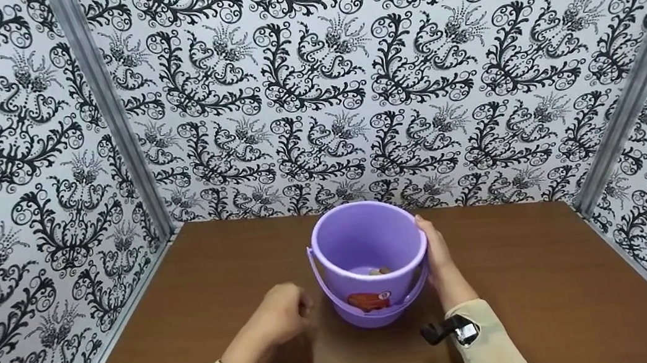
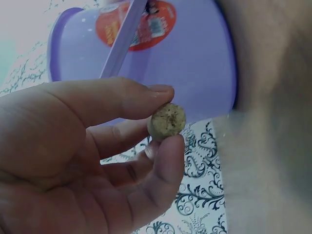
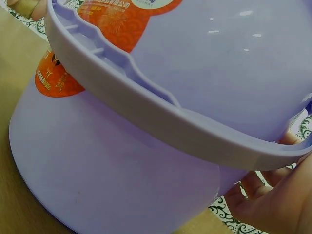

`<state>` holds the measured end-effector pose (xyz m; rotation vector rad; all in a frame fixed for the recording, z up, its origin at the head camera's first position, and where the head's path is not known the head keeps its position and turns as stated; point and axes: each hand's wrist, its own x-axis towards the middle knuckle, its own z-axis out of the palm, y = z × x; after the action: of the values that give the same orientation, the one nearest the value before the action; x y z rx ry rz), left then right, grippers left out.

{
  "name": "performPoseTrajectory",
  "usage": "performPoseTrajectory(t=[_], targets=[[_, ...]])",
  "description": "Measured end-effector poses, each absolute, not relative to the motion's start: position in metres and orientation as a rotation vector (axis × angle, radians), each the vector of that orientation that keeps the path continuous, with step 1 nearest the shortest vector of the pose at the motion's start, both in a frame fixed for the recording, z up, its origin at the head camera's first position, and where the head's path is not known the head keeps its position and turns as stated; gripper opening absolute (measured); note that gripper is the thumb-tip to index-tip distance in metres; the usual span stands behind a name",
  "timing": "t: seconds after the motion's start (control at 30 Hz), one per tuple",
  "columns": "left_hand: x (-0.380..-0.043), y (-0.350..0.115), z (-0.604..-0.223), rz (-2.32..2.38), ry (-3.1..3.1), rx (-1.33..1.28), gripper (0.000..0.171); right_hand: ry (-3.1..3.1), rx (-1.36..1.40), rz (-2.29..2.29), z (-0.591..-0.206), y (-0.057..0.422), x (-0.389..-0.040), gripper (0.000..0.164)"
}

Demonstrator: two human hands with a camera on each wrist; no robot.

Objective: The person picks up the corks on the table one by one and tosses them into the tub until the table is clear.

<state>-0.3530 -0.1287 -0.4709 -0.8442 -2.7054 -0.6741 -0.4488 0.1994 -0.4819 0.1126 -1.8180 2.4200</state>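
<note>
My left hand (image 1: 279, 318) is left of the purple bucket (image 1: 362, 236), above the table. Thumb and fingertips pinch a small round cork (image 2: 168, 120), its speckled end facing the camera in the left wrist view. On the bucket's right side, my right hand (image 1: 444, 265) holds the wall, with fingertips up near the rim. The bucket tilts a little toward me, and its handle (image 3: 146, 114) hangs down across the front. Inside at the bottom lie a few small tan pieces (image 1: 380, 271), partly hidden by the front rim.
A brown tabletop (image 1: 233, 256) surrounds the bucket. Patterned black-and-white walls (image 1: 321, 113) stand behind and at both sides, with grey posts (image 1: 122, 120) at the corners. An orange-red label (image 1: 367, 300) is stuck to the bucket's front.
</note>
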Motion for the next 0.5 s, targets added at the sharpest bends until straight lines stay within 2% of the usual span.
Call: performPoseTrajectory(t=[0.17, 0.5], targets=[[-0.352, -0.132, -0.466, -0.699, -2.701, -0.738, 0.014, -1.823, 0.115, 2.42, -0.482, 0.199, -0.449, 0.053], [-0.351, -0.133, -0.455, -0.816, -2.644, -0.518, 0.017, -1.845, 0.069, 2.392, -0.484, 0.2, -0.45, 0.054]])
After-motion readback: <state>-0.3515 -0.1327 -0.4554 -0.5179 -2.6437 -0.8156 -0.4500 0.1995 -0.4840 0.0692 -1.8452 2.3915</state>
